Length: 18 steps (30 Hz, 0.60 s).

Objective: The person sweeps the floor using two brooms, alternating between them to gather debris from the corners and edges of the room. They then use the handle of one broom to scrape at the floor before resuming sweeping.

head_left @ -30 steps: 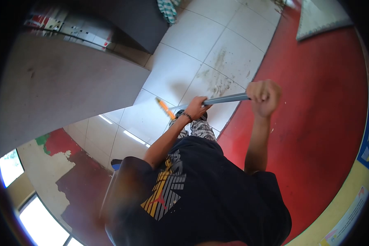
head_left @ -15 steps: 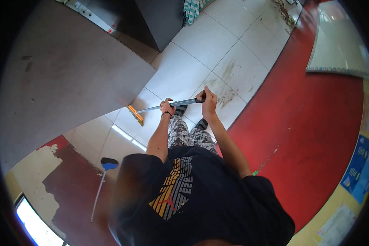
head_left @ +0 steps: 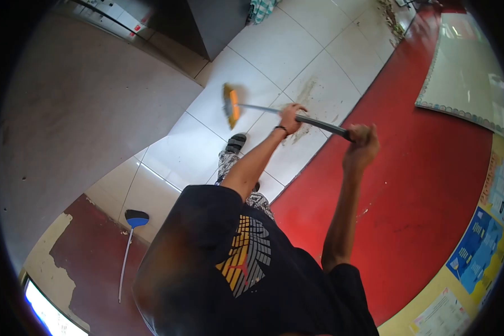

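Observation:
A broom with an orange head and a grey handle reaches across in front of me over the white tiles. My left hand, with a dark bracelet at the wrist, is wrapped round the middle of the handle. At the handle's far right end, my right hand is closed round the tip, over the red surface. The broom head is at the left end, beyond my sandalled foot. Brown smudges mark the tiles near my left hand.
A large grey panel fills the left side. A blue broom stands at the lower left by the maroon wall. The red surface spans the right, with a whiteboard and posters. Debris lies at the top right.
The broom head has moved right and farther forward, away from the grey panel's corner. Both my hands have moved right with the handle, which now slopes down toward my right hand.

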Each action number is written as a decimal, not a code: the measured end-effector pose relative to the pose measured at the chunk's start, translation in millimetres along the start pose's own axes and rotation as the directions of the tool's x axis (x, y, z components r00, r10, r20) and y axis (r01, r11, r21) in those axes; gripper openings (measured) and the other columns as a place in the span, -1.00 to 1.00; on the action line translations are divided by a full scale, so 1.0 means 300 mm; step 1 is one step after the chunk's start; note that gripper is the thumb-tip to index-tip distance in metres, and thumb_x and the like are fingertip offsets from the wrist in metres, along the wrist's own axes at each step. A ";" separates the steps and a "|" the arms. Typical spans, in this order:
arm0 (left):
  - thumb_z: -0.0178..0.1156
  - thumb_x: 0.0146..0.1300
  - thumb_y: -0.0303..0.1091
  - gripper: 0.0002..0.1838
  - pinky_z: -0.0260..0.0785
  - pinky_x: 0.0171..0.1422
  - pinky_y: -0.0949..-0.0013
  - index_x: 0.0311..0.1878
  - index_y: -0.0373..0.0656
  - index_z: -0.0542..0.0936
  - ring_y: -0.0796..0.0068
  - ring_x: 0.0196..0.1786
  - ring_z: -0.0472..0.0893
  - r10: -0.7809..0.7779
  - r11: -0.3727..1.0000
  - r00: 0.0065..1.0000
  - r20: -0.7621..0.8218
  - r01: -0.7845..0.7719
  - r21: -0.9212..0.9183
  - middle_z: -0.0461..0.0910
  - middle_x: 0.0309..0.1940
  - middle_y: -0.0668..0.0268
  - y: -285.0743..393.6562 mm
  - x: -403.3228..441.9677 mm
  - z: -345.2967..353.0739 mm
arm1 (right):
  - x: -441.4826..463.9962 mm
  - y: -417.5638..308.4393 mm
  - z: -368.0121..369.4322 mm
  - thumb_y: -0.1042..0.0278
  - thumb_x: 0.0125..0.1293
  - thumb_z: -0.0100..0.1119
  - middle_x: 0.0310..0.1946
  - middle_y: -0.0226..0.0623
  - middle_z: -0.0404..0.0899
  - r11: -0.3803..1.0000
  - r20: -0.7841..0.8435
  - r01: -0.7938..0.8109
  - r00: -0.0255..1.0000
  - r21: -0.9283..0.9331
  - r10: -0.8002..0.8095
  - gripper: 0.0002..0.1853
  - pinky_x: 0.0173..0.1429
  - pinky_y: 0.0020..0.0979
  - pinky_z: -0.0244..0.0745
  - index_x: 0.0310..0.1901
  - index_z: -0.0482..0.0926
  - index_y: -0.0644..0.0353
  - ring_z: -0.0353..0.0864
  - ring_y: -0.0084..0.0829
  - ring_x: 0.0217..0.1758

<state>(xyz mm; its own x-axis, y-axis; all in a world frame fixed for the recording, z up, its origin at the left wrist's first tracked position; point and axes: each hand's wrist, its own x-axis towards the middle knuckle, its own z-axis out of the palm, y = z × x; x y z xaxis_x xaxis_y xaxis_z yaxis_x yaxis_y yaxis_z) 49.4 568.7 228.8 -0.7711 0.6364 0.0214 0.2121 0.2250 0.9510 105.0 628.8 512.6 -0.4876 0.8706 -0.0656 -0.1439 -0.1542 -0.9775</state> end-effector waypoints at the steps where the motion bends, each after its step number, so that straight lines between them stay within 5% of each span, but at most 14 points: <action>1: 0.31 0.00 -0.22 -0.79 0.26 0.05 0.15 -0.30 -0.03 0.57 0.13 -0.02 0.45 -0.026 0.999 0.999 0.036 0.025 0.037 0.51 -0.17 0.17 0.085 0.013 -0.006 | -0.017 -0.026 0.010 0.31 0.39 -0.27 -0.73 -0.45 -0.01 1.000 0.000 -0.009 1.000 0.005 0.009 -0.56 -0.31 -0.36 0.18 -0.70 0.04 0.07 0.07 -0.50 -0.57; 5: 0.27 0.03 -0.16 -0.77 0.28 0.02 0.19 -0.38 -0.10 0.58 0.18 -0.05 0.47 0.029 0.999 0.985 0.173 -0.022 -0.045 0.54 -0.30 0.18 0.173 0.024 0.036 | -0.165 -0.091 -0.029 0.42 0.36 -0.30 -0.78 -0.44 0.00 0.977 0.076 0.168 0.984 -0.130 -0.159 -0.55 -0.37 -0.37 0.09 -0.75 0.04 0.12 0.08 -0.53 -0.62; 7: 0.28 0.01 -0.08 -0.69 0.34 -0.14 0.28 -0.50 -0.16 0.57 0.23 -0.20 0.51 -0.082 0.970 0.881 0.466 0.177 -0.165 0.52 -0.54 0.20 0.214 0.027 0.009 | -0.209 -0.121 -0.068 0.44 0.35 -0.32 -0.80 -0.44 0.01 0.964 0.131 0.216 0.972 -0.156 -0.196 -0.55 -0.37 -0.36 0.10 -0.76 0.02 0.10 0.08 -0.52 -0.64; 8: 0.32 -0.01 -0.09 -0.60 0.31 -0.26 0.30 -0.65 -0.22 0.48 0.24 -0.37 0.47 -0.025 0.987 0.862 0.506 0.101 -0.123 0.45 -0.68 0.21 0.254 0.027 0.000 | -0.227 -0.141 -0.096 0.45 0.35 -0.34 -0.82 -0.42 0.02 0.940 0.186 0.307 0.942 -0.147 -0.278 -0.55 -0.37 -0.35 0.10 -0.77 0.01 0.09 0.08 -0.52 -0.66; 12: 0.29 0.03 -0.11 -0.57 0.29 -0.27 0.20 -0.68 -0.24 0.40 0.13 -0.41 0.42 0.232 0.973 0.894 0.384 -0.220 -0.075 0.41 -0.67 0.14 0.384 -0.096 0.092 | -0.257 -0.296 -0.274 0.44 0.35 -0.38 -0.84 -0.41 0.05 0.906 0.237 0.423 0.880 0.007 -0.413 -0.54 -0.41 -0.33 0.08 -0.78 0.01 0.07 0.07 -0.53 -0.72; 16: 0.24 -0.01 -0.17 -0.69 0.29 -0.25 0.09 -0.63 -0.20 0.45 0.00 -0.34 0.45 0.063 0.986 0.924 0.376 -0.115 0.117 0.48 -0.59 0.08 0.475 -0.330 0.157 | -0.253 -0.398 -0.548 0.40 0.34 -0.35 -0.85 -0.43 0.03 0.937 0.139 0.338 0.927 0.093 -0.348 -0.55 -0.45 -0.34 0.05 -0.77 0.03 0.07 0.03 -0.55 -0.74; 18: 0.23 -0.06 -0.20 -0.75 0.30 -0.23 0.02 -0.60 -0.18 0.48 -0.06 -0.30 0.46 -0.092 0.976 0.930 0.356 0.014 0.217 0.51 -0.54 0.05 0.478 -0.467 0.155 | -0.238 -0.352 -0.686 0.28 0.38 -0.37 -0.83 -0.48 -0.02 0.968 0.148 0.124 0.976 0.218 -0.158 -0.55 -0.35 -0.37 0.09 -0.74 0.04 0.02 0.03 -0.55 -0.69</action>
<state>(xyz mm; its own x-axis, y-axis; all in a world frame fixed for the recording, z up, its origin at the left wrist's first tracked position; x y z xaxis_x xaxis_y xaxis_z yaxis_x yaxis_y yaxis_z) 215.7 546.1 347.7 -0.5228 0.8338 -0.1774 0.3269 0.3883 0.8616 332.2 679.0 579.4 -0.5805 0.8053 0.1205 -0.3879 -0.1434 -0.9105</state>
